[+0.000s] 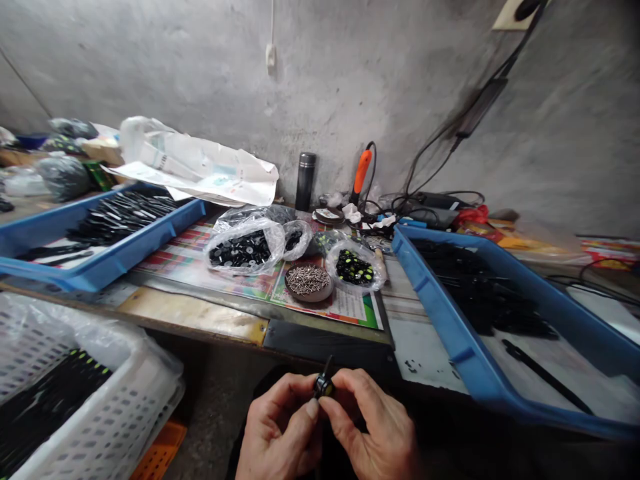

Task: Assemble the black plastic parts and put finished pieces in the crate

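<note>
Small black piece (324,387), 1, with a yellow-green part: sitting directly between the fingertips of the 2 hands, in front of the near edge of the tabletop (190,312). Its thin dark end is pointing up and away from the hands, leaning slightly toward the right one; its lower extent is hiding behind the fingers. Left hand (277,427), 1: pinching the piece from its left side between thumb and forefinger. Right hand (377,427), 1: pinching it from the opposite side, thumb and forefinger nearly closing on it, neither hand standing nearer than the other. Remaining fingers: curling underneath, partly out of sight. Round dish (310,298), 1, holding small metal fasteners (306,279): lying beyond the hands, almost straight ahead. Clear bag (379,280), 1, with black and yellow-green parts: resting just beside the dish, ahead and to the right. Blue tray (440,313), 1, carrying black strips: flanking the right hand, its long wall running away obliquely. White basket (117,393), 1: standing left of the left hand, well apart. Room: a dark gap is opening between basket and left hand; the tabletop edge is bounding the space ahead, the tray the space at right.
</note>
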`<action>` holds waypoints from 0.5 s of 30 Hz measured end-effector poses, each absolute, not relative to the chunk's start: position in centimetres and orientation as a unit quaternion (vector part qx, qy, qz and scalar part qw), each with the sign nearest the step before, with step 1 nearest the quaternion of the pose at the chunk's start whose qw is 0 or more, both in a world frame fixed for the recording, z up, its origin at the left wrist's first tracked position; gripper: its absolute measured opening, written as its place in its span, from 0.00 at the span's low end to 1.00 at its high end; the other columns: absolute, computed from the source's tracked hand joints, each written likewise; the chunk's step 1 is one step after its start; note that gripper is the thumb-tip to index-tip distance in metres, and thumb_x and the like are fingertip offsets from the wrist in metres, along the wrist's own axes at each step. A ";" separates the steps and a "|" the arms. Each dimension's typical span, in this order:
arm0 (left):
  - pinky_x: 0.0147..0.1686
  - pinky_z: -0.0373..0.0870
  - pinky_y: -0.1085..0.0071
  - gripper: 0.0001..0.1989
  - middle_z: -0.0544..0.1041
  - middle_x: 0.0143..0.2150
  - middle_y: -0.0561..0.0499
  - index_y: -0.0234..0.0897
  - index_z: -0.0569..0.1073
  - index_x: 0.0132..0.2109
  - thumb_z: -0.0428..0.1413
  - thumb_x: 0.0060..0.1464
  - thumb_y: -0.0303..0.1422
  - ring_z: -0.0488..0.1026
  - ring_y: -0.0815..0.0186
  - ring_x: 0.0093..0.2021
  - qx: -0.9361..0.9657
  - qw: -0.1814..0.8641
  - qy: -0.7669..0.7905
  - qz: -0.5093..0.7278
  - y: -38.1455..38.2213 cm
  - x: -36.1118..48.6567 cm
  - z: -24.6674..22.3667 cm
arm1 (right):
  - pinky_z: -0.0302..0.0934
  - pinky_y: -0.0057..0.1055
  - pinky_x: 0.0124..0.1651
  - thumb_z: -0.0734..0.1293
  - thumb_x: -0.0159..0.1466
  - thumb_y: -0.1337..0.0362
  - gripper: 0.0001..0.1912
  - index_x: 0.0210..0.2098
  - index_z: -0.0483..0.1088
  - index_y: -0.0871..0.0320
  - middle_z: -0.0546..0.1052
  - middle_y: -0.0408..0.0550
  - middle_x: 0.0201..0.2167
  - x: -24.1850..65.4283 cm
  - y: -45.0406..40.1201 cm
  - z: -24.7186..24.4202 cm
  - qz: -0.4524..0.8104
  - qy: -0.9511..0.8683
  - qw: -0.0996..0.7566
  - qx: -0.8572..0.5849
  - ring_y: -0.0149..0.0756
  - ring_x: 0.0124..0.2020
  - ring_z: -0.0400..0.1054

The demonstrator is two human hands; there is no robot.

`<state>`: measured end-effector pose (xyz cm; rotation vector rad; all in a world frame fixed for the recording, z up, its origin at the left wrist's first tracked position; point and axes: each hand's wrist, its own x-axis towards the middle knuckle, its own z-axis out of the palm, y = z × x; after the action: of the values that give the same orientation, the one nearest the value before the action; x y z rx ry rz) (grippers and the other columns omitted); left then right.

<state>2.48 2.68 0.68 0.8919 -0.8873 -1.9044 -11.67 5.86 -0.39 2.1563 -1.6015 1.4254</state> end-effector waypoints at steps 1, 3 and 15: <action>0.16 0.48 0.81 0.22 0.63 0.17 0.59 0.32 0.79 0.36 0.70 0.42 0.47 0.55 0.79 0.16 0.354 0.416 -0.352 -0.760 2.7 2.5 0.7 | 0.62 0.26 0.29 0.58 0.78 0.61 0.10 0.42 0.65 0.59 0.70 0.43 0.29 -11.7 5.7 -0.3 0.466 -0.524 0.066 0.710 0.31 0.26 0.69; 0.16 0.47 0.81 0.22 0.62 0.17 0.60 0.32 0.79 0.36 0.70 0.42 0.47 0.54 0.80 0.15 0.349 0.415 -0.351 -0.763 2.7 2.5 0.6 | 0.61 0.27 0.28 0.58 0.78 0.61 0.11 0.41 0.65 0.59 0.69 0.42 0.28 -11.7 5.5 -0.2 0.460 -0.519 0.079 0.716 0.31 0.25 0.68; 0.16 0.49 0.82 0.23 0.64 0.18 0.59 0.32 0.80 0.35 0.71 0.39 0.48 0.56 0.80 0.15 0.366 0.420 -0.335 -0.760 2.6 2.8 0.7 | 0.64 0.25 0.30 0.57 0.79 0.60 0.10 0.44 0.65 0.58 0.70 0.42 0.30 -10.3 5.3 -0.8 0.496 -0.522 0.061 0.691 0.31 0.27 0.70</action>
<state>2.76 2.58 0.74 0.9183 -0.8397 -1.9043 -10.31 5.25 -0.84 2.0908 -1.5805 1.5001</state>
